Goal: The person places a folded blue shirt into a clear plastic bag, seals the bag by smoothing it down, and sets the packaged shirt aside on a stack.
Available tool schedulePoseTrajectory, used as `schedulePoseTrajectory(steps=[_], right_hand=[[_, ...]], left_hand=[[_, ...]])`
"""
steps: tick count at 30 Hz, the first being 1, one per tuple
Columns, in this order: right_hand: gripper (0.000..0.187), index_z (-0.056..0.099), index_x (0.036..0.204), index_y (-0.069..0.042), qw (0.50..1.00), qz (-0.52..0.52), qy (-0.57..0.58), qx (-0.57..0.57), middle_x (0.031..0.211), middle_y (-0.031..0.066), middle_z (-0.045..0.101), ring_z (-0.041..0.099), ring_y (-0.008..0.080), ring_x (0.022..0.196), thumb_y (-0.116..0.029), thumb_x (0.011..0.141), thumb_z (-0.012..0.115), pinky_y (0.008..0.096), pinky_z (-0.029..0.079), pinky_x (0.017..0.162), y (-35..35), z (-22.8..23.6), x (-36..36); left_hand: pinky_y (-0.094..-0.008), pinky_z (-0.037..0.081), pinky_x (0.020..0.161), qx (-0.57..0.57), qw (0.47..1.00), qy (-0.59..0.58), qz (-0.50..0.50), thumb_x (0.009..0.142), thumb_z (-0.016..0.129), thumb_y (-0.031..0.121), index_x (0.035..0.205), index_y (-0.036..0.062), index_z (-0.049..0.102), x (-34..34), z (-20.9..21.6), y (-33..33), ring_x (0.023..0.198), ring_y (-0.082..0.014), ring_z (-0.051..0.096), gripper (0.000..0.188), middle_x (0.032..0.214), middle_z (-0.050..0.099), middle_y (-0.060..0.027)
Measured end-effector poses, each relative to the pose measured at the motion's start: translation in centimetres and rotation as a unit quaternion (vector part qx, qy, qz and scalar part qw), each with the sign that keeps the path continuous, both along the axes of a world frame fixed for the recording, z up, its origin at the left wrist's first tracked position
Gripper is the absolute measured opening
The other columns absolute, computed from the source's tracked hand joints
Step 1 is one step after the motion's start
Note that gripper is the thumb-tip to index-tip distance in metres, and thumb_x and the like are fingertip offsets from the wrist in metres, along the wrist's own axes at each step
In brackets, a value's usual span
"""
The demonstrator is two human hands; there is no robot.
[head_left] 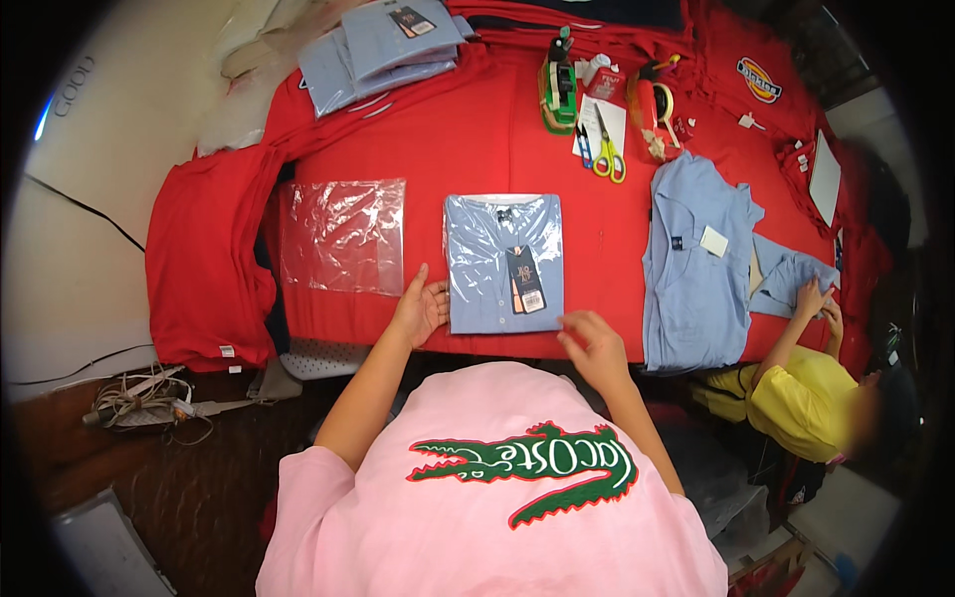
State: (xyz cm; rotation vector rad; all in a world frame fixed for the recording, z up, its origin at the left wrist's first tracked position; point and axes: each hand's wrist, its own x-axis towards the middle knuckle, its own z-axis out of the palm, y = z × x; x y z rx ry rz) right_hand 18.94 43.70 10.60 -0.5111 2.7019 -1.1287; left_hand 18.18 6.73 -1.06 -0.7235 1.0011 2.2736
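A folded light-blue shirt in a clear plastic bag (477,289) lies flat on the red-covered table in front of me, with a dark hang tag (522,271) on its front. My left hand (428,306) is at the bag's left edge, thumb raised and fingers apart, holding nothing. By the bag's lower right corner is my right hand (594,346), its fingers loosely bent and apart; whether they touch the corner I cannot tell. To the left lies a flat clear plastic bag (343,237) with no shirt in it.
Bagged blue shirts (383,50) are stacked at the far left. Red garments (214,259) lie at the left edge. Yellow-handled scissors (609,159) and a green holder (559,95) sit at the back. Unbagged blue shirts (696,269) lie right, where a person in yellow (801,403) handles one.
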Motion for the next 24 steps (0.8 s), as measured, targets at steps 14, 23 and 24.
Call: schedulePoseTrajectory(steps=[14,23,24], right_hand=[[0.078,0.031,0.173,-0.005,0.982,0.062,0.138,0.115,0.180,0.0214,0.026,0.021,0.0385,0.168,-0.036,0.108,0.064,0.0522,0.020,0.135,-7.1,-9.7,-6.1],[0.051,0.057,0.151,0.002,0.939,-0.229,-0.078,-0.245,0.140,0.0150,0.065,0.066,0.0174,0.113,-0.005,0.103,0.071,0.0330,0.055,0.095,-3.5,-11.4,-2.9],[0.049,0.059,0.149,0.004,0.922,-0.221,-0.139,-0.285,0.135,0.0145,0.068,0.067,0.0177,0.113,-0.005,0.102,0.072,0.0331,0.055,0.095,-3.1,-12.2,-2.6]], left_hand=[[-0.0303,0.054,0.100,-0.234,0.965,0.111,0.047,0.100,0.081,0.014,0.136,-0.0049,0.063,1.5,0.2,4.7,0.111,-0.0159,0.072,0.044,0.122,0.077,-0.0115],[-0.0331,0.057,0.096,-0.219,0.969,0.093,0.065,0.105,0.077,0.027,0.137,-0.0042,0.065,2.1,1.1,5.9,0.105,-0.0168,0.073,0.046,0.121,0.077,-0.0116],[-0.0340,0.058,0.096,-0.205,0.972,0.102,0.059,0.105,0.076,0.029,0.138,-0.0032,0.065,1.6,1.4,6.2,0.106,-0.0170,0.073,0.047,0.123,0.077,-0.0115]])
